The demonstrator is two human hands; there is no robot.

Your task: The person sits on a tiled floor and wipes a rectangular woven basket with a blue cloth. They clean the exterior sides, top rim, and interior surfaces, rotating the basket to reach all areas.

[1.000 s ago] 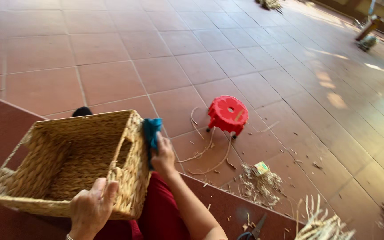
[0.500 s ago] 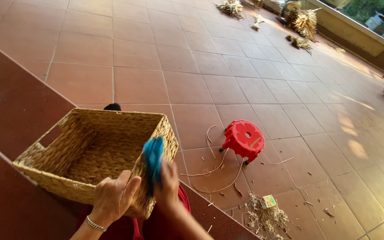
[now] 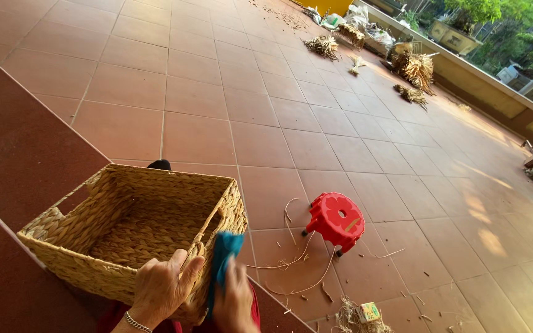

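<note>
Since the last look I see the woven basket (image 3: 132, 229) sitting a little higher in the lower left of the frame, and the view has tipped up so more of the far tiled floor (image 3: 316, 132) and the straw bundles (image 3: 416, 69) at upper right show. The basket is rectangular, mouth up, its long axis running from lower left to upper right, with a handle slot in the near end wall. My left hand (image 3: 163, 287) now grasps the basket's near rim, fingers curled over the weave, a thin bracelet (image 3: 136, 322) at the wrist; half a second ago it sat lower. Just right of it my right hand (image 3: 237, 301) is clenched on a blue cloth (image 3: 222, 259) pressed against the basket's near corner; the hand is blurred and cut off by the bottom edge. A dark object (image 3: 159, 164) behind the basket is mostly hidden. Further right, a red stool (image 3: 337, 221) stands on the floor among loose fibre strands (image 3: 291, 262).
</note>
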